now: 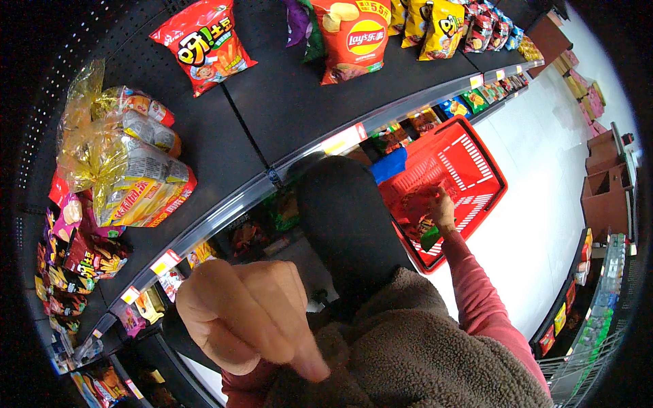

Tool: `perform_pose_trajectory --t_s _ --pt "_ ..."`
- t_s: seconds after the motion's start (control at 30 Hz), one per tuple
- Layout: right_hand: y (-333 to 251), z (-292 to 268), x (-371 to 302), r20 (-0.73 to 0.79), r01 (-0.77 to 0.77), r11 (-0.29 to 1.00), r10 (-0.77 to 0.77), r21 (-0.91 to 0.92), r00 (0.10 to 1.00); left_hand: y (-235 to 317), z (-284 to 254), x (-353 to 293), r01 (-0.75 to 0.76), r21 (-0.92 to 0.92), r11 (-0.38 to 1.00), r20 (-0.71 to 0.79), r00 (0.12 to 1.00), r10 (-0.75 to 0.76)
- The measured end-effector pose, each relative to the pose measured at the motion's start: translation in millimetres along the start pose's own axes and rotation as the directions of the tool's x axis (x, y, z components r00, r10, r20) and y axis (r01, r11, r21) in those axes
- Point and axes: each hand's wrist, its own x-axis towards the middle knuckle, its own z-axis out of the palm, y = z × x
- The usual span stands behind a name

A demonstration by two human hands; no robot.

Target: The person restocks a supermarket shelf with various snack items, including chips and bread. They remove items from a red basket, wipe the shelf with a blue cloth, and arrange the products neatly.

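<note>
The left hand (pixel 248 316) hangs close beneath the camera, empty, its fingers (pixel 299 357) pressed together and pointing down toward the chest. The right arm, in a pink sleeve, stretches out and down, its hand (pixel 442 211) curled with the knuckles turned away.

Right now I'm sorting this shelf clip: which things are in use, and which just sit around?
In use: right hand, red snack bag it holds, red basket.
Lying about: shelf chip bags, gold-wrapped bundle; left hand holds nothing.
</note>
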Motion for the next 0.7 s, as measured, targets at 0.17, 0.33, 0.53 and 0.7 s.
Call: perform_pose_trajectory --t_s 0.17,0.33,0.53,0.7 --pt "7 -4 -1 -0.034 0.202 0.966 -0.21 -0.161 0.977 6 -16 5 0.039 0.064 0.997 0.178 0.983 -0.05" --pt "-23 -22 7 0.002 0.013 0.991 -0.013 -0.132 1.0 16 -16 6 0.03 0.117 0.993 0.228 0.972 -0.056" --pt "-143 -55 19 -0.065 0.191 0.981 -0.192 -0.026 0.979 15 -6 3 0.005 0.274 0.962 0.163 0.985 -0.052" --pt "-284 -58 30 -0.086 0.537 0.836 -0.53 0.113 0.844 17 -3 2 -0.037 0.254 0.966 0.099 0.995 0.012"
